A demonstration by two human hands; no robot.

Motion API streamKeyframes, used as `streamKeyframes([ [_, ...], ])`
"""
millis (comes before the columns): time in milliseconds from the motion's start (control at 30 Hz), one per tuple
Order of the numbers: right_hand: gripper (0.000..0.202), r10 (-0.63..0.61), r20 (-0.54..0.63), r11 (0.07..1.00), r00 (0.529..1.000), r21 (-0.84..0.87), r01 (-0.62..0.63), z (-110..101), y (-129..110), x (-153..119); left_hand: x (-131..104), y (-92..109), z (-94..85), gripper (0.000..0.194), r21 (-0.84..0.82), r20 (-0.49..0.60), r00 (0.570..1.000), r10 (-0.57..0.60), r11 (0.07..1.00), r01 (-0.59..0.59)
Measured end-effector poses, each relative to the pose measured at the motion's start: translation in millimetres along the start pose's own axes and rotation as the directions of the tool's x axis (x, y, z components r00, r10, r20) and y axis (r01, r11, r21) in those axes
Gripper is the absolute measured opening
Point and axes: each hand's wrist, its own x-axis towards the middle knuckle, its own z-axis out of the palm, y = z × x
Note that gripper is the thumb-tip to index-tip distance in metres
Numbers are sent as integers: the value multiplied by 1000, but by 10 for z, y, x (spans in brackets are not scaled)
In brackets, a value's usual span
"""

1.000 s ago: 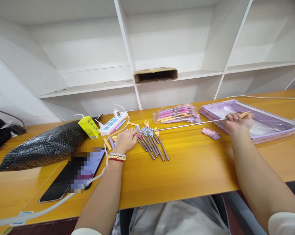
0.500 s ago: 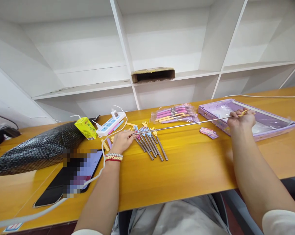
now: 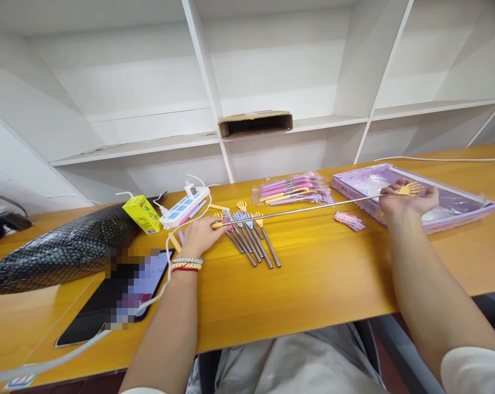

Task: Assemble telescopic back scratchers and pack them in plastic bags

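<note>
A telescopic back scratcher (image 3: 305, 209) is stretched out between my two hands, its thin metal rod slanting up to the right. My left hand (image 3: 200, 235) is closed round the yellow handle end. At the other end my right hand (image 3: 407, 203) holds the rod near the yellow hand-shaped head, palm turned up, some fingers spread. Below the rod, near my left hand, lies a pile of back scratcher heads (image 3: 247, 219) in blue, yellow and pink on metal tubes. Loose coloured handles (image 3: 176, 243) lie partly hidden behind my left hand.
Bagged back scratchers (image 3: 294, 189) lie at the back. A purple box (image 3: 456, 225) with plastic inside is under my right hand; small cards (image 3: 349, 220) lie beside it. On the left are a power strip (image 3: 185, 208), yellow drink carton (image 3: 141, 214), black package (image 3: 67, 246), phone (image 3: 157, 273) and white cable (image 3: 79, 353).
My right hand has turned and loosened its fingers, so the yellow head now shows fully. My left hand has shifted slightly left, showing the yellow handle end.
</note>
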Motion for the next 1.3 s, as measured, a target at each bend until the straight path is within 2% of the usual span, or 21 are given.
streamKeyframes([
  [100, 49, -18, 53, 997, 998, 78, 14, -33, -35, 15, 6, -20, 4, 49, 36, 6, 999, -39, 999, 38],
  [167, 51, 7, 25, 995, 1000, 97, -10, -61, -53, 41, 5, -26, 10, 50, 13, 12, 999, -38, 999, 38],
  [267, 42, 28, -16, 994, 999, 105, -27, -101, -73, 86, 3, -29, 14, 50, -55, 25, 1000, 9, 998, -7],
  [467, 30, -1, 26, 998, 1000, 67, 0, -86, -75, 92, 4, 34, -3, 45, -84, 43, 995, 89, 993, -85],
  [567, 26, 8, 111, 1000, 994, -19, -5, -11, 73, -25, -17, 193, 0, 46, -19, 94, 991, 97, 995, -96],
  [667, 23, 102, 230, 986, 968, -149, -68, 83, 399, -280, -58, 397, 23, 52, 51, 113, 984, 139, 988, -145],
  [733, 23, 205, 287, 959, 936, -251, -134, 130, 657, -496, -86, 489, 42, 55, 101, 108, 983, 150, 982, -161],
  [833, 34, 364, 298, 906, 882, -333, -262, 150, 958, -773, -112, 513, 49, 56, 172, 107, 986, 126, 975, -143],
  [1000, 39, 447, 291, 874, 846, -343, -344, 91, 1139, -996, -126, 537, 16, 56, 238, 100, 990, 99, 964, -120],
  [1067, 38, 524, 308, 831, 794, -391, -397, 65, 1200, -1101, -139, 634, 9, 58, 228, 126, 985, 119, 963, -145],
  [1167, 41, 638, 366, 758, 677, -451, -471, 24, 1327, -1326, -171, 805, -4, 61, 193, 167, 978, 129, 968, -160],
  [1300, 43, 683, 433, 726, 588, -488, -484, -44, 1482, -1654, -215, 957, -19, 62, 182, 175, 975, 138, 969, -170],
])
